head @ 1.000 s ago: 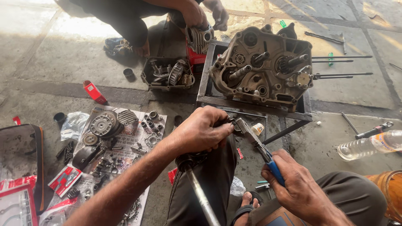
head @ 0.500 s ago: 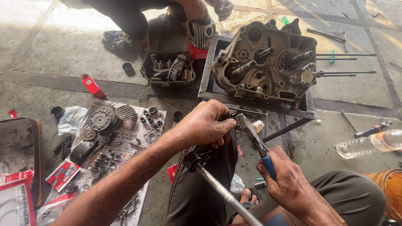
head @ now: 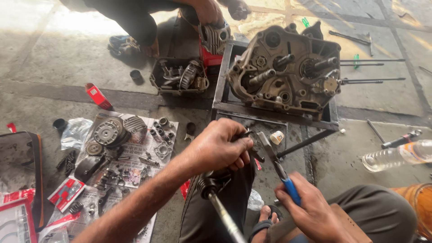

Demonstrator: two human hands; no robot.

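Left hand [head: 220,150] grips greasy steel shaft [head: 222,216]; right hand [head: 310,209] blue-handled pliers [head: 276,164].

Blue-handled pliers [head: 279,168] (tilted), geared shaft [head: 218,202]

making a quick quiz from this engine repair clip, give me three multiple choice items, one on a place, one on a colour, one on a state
1. Where does the engine case sit?
A. on a metal frame stand
B. on the newspaper
C. in the black tray

2. What colour are the handles of the pliers in the right hand?
A. red
B. blue
C. yellow

3. What is the left hand doing?
A. lying flat on the floor
B. hanging open, holding nothing
C. closed around a shaft assembly

Answers:
1 A, the case rests on the metal frame stand.
2 B, blue grips show above the fist.
3 C, its fingers wrap the part's upper end.
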